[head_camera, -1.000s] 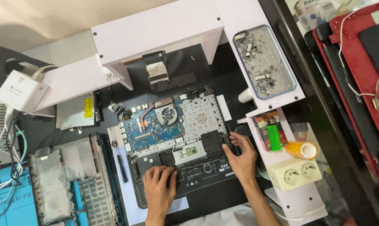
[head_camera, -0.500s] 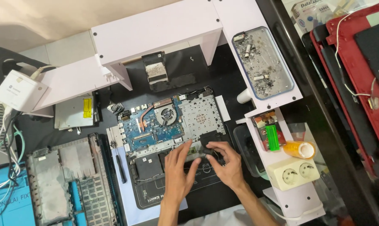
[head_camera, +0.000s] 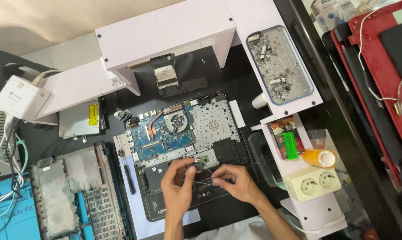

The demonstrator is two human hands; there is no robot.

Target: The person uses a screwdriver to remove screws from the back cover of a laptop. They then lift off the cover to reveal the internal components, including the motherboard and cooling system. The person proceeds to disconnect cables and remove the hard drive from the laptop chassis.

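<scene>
An opened laptop base [head_camera: 190, 151] lies on the black mat, its blue motherboard [head_camera: 158, 133] and round fan [head_camera: 175, 121] exposed. My left hand [head_camera: 178, 189] pinches a small dark part [head_camera: 194, 166] just above the black battery area [head_camera: 183, 200]. My right hand [head_camera: 236, 182] is beside it, fingertips closed on thin wires [head_camera: 207, 180] that run between the two hands. Both hands hover over the lower middle of the base.
A clear tray [head_camera: 283, 66] of screws sits on the white shelf [head_camera: 165, 33] at the back right. A green lighter [head_camera: 291, 145], orange tape roll [head_camera: 320, 158] and power socket [head_camera: 312, 183] lie to the right. A removed laptop cover [head_camera: 72, 191] is at left, a black tool [head_camera: 130, 178] beside it.
My hands came together from the lower corners of the base to its middle, and now pinch a small part and wires there.
</scene>
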